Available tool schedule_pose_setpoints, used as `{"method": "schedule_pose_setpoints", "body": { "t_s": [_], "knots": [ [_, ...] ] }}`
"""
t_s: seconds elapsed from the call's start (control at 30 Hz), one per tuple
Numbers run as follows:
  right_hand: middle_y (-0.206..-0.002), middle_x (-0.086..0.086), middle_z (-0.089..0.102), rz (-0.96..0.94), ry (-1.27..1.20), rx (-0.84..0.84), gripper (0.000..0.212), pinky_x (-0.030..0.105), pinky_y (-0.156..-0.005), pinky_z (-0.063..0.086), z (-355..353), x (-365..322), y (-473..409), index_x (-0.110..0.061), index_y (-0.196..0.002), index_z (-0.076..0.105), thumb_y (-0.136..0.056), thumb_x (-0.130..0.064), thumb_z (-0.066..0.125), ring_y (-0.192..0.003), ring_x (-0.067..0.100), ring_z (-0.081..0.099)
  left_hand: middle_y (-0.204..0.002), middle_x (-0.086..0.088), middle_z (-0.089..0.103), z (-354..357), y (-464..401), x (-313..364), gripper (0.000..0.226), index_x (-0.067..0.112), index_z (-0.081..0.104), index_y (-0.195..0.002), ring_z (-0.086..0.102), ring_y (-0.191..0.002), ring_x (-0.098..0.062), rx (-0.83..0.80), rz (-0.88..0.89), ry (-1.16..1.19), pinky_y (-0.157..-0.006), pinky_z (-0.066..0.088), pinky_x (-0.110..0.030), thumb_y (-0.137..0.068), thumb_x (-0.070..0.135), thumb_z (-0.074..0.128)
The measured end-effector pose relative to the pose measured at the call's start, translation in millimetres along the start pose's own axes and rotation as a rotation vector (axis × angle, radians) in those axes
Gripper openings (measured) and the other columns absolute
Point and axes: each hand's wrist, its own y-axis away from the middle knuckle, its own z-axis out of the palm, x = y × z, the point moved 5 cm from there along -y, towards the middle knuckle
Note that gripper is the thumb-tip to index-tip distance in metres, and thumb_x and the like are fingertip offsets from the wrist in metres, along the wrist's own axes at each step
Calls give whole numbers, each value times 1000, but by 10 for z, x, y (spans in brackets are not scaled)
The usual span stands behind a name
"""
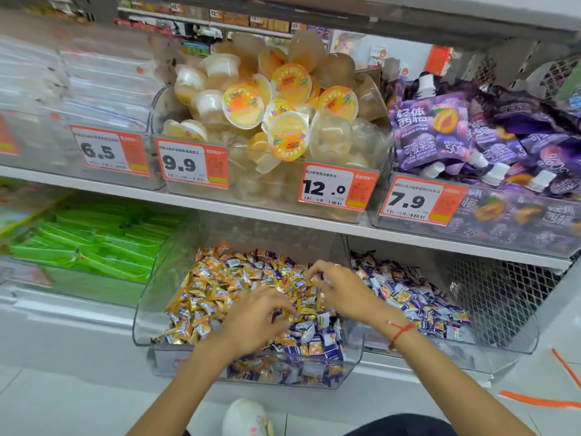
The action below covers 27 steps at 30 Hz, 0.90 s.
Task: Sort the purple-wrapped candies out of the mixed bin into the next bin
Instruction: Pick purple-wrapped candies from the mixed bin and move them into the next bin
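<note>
Here mixed bin point(141, 316) holds gold and purple candies point(317, 341).

Mixed bin point(144, 297): clear, smooth, glossy plastic. Candies point(220, 278): shiny crinkled foil-like wrappers, gold and purple. Next bin point(531, 335): same clear plastic. Shelf point(251, 212): smooth white, matt. Mesh panel point(503, 297): white wire. Price tags point(336, 187): paper. Wrist string point(401, 333): red thread.
</note>
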Motion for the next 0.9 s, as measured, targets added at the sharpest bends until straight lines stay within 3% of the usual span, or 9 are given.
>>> {"method": "schedule_pose_setpoints", "body": {
  "t_s": [0.07, 0.17, 0.3, 0.5, 0.6, 0.7, 0.77, 0.83, 0.9],
  "knots": [
    [-120, 2, 53, -45, 27, -43, 25, 42, -85, 47, -36, 47, 117, -26, -115, 54, -100, -14, 37, -102, 24, 57, -123, 13, 57, 108, -47, 80, 34, 36, 63, -118, 44, -117, -8, -174, 31, -9, -98, 37, -32, -86, 46, 64],
    [-109, -2, 49, -91, 174, -42, 23, 37, -76, 45, -55, 57, 289, -27, -117, 55, -99, -17, 43, -96, 25, 58, -126, 6, 54, 244, -137, 71, 48, 34, 58, -126, 43, -118, -15, -344, -1, -129, -95, 38, -36, -82, 52, 64],
    [-120, 1, 54, -130, 559, -108, 29, 31, -67, 33, 184, -39, 301, -23, -120, 56, -92, -16, 56, -104, 26, 58, -107, 7, 66, 183, -234, 40, 34, 28, 70, -108, 57, -98, -15, -189, -14, -151, -71, 38, -26, -82, 50, 66],
    [-111, 10, 64, -127, 734, -128, 24, 37, -76, 45, 331, -32, 132, -10, -116, 55, -93, -16, 56, -102, 31, 62, -77, 8, 68, -72, -5, -218, 22, 28, 70, -90, 61, -70, -11, 36, -167, -162, -53, 36, -23, -90, 46, 59],
    [-86, 7, 61, -141, 571, -134, 30, 32, -57, 33, 287, -76, 155, -6, -113, 46, -97, -31, 52, -82, 30, 59, -69, 12, 65, -174, 136, -351, 24, 28, 66, -77, 61, -68, -4, 93, -232, -86, -52, 38, -22, -90, 47, 59],
    [-71, 2, 50, -75, 175, -110, 13, 27, -49, 29, 243, -60, 158, -19, -96, 37, -100, -25, 47, -64, 27, 51, -70, 18, 67, -230, 221, -426, 24, 33, 64, -68, 62, -73, 5, 126, -262, 110, -60, 46, -21, -88, 47, 62],
    [-91, 15, 63, -45, -109, -104, 9, 35, -56, 41, 238, -63, 168, -30, -99, 38, -101, -22, 44, -77, 36, 61, -63, 20, 62, -269, 264, -401, 28, 38, 58, -61, 60, -69, 6, 145, -271, 184, -58, 43, -20, -87, 45, 62],
    [-131, 13, 52, -68, -279, -105, 24, 42, -74, 54, 228, -158, 172, -35, -122, 40, -102, -22, 39, -99, 34, 62, -60, 20, 60, -297, 283, -355, 27, 40, 57, -62, 57, -65, 6, 163, -275, 215, -56, 38, -19, -88, 43, 62],
    [-140, 0, 38, 1, -480, -111, 34, 28, -67, 56, 249, -260, 138, -26, -136, 42, -104, -19, 34, -91, 21, 62, -66, 17, 63, -325, 290, -289, 21, 37, 62, -69, 56, -65, 6, 169, -276, 233, -57, 38, -21, -89, 44, 61]
  ]
}}
